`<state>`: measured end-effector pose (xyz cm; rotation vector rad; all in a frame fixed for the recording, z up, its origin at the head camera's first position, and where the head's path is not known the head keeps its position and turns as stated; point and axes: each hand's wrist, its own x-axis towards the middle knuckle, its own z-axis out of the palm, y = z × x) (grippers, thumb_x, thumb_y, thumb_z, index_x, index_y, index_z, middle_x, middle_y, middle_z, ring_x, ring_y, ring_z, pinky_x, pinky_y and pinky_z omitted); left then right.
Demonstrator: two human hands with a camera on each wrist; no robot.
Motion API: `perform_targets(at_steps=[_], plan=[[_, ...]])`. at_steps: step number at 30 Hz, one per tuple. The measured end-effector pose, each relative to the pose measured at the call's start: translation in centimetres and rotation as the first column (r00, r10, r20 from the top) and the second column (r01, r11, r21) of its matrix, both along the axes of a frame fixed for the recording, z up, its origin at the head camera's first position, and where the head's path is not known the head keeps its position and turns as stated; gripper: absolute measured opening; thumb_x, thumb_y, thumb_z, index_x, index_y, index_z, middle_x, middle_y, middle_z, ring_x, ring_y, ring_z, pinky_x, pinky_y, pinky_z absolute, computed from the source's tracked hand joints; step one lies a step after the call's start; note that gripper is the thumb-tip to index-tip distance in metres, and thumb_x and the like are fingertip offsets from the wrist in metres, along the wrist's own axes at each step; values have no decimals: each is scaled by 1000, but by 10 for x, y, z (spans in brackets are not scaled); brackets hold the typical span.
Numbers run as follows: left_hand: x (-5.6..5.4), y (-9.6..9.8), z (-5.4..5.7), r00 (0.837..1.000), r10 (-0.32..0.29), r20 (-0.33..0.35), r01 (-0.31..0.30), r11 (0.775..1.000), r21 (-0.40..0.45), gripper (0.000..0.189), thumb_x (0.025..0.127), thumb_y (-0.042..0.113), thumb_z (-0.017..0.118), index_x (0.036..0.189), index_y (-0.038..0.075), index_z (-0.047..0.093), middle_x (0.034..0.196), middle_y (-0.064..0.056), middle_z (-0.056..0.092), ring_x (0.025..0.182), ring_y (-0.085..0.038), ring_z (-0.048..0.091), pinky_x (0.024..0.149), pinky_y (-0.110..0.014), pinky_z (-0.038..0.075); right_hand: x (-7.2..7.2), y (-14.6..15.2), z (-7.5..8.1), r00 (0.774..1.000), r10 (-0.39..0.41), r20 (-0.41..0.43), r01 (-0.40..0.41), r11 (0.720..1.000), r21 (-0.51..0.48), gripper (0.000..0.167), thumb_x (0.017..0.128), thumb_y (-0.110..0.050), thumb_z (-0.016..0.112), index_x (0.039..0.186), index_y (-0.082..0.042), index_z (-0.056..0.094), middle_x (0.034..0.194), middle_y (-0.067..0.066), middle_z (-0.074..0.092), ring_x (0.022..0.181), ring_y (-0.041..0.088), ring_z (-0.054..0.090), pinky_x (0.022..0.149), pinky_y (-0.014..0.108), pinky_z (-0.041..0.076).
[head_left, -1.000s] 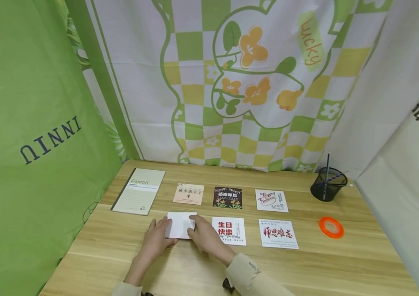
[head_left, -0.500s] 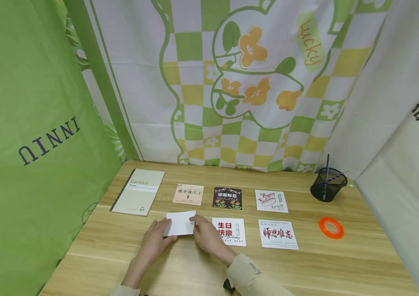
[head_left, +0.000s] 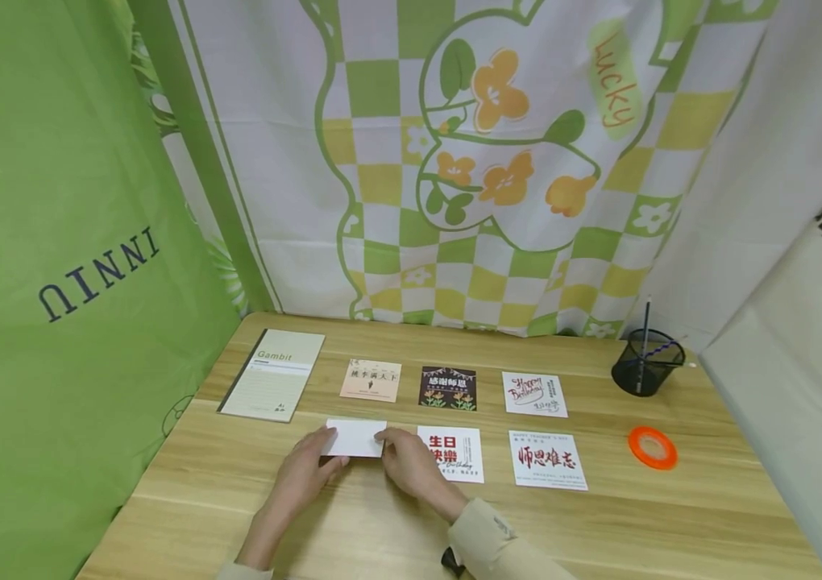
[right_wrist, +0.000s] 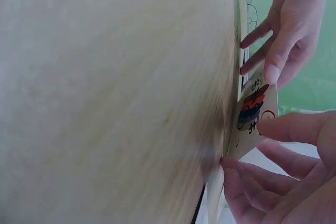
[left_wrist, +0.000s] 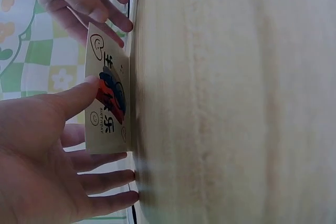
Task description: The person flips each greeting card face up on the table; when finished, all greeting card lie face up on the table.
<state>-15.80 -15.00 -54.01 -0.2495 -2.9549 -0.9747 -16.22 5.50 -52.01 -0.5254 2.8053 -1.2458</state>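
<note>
A small birthday card (head_left: 355, 437) is held between both hands, its blank white side showing in the head view. The wrist views show the printed face of the card (left_wrist: 109, 95), with dark characters and a red and blue picture. It stands tilted, one long edge at or near the tabletop. My left hand (head_left: 304, 467) pinches one end, thumb on the printed face and fingers behind; its other fingertips reach the table. At the opposite end my right hand (head_left: 411, 463) pinches the card, thumb on the print. Right beside that hand lies a red-lettered birthday card (head_left: 463, 453), partly covered by it.
Behind lie a pink card (head_left: 371, 381), a black card (head_left: 448, 389) and a Happy Birthday card (head_left: 535, 394). A red-lettered white card (head_left: 548, 460) lies at right. A notepad (head_left: 271, 375) is left; an orange tape roll (head_left: 652, 448) and mesh pen cup (head_left: 647, 362) are right.
The held card has tilted so its white side looks narrower, its near edge raised. The right fingers have shifted slightly along its end. The cards on the table stay put.
</note>
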Motion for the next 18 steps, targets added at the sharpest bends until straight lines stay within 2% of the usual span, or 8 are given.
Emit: perform_targets(at_steps=[4, 10, 14, 16, 18], plan=[[1, 0, 0, 1000, 12, 7, -12, 999, 33, 57, 87, 25, 71, 133, -3, 52, 138, -28, 47, 127, -45, 43, 106, -57, 34, 1, 2, 0, 1000, 8, 16, -8, 1000, -8, 33, 74, 6, 68, 107, 0, 69, 91, 11, 67, 65, 11, 52, 55, 22, 45], [2, 0, 1, 1000, 9, 3, -9, 998, 67, 57, 83, 19, 74, 131, -3, 53, 135, -28, 49, 125, -46, 45, 104, -57, 36, 2, 3, 0, 1000, 5, -7, -5, 1000, 30, 27, 76, -3, 74, 103, -3, 70, 99, 12, 68, 76, 13, 57, 63, 24, 47], [1, -3, 1, 1000, 13, -8, -12, 995, 101, 51, 84, 9, 72, 129, -5, 55, 132, -28, 52, 122, -45, 48, 103, -56, 38, 1, 3, 0, 1000, 0, -5, 0, 1000, 30, 25, 78, -5, 74, 102, -3, 71, 97, 10, 69, 74, 12, 56, 61, 22, 46], [1, -4, 0, 999, 24, -21, -21, 993, 114, 47, 84, 4, 71, 127, -6, 56, 129, -27, 54, 119, -44, 51, 102, -54, 40, 1, 3, 0, 1000, -4, -4, 4, 1000, 28, 24, 78, -5, 74, 102, -3, 71, 95, 9, 69, 72, 10, 55, 59, 21, 45], [1, -5, 1, 999, 44, -31, -40, 991, 125, 44, 84, 2, 69, 125, -7, 57, 125, -27, 58, 109, -41, 58, 97, -53, 45, 1, 3, 1, 1000, -9, -5, 10, 1000, 27, 24, 78, -5, 73, 102, -5, 72, 94, 8, 69, 71, 10, 55, 58, 21, 45]])
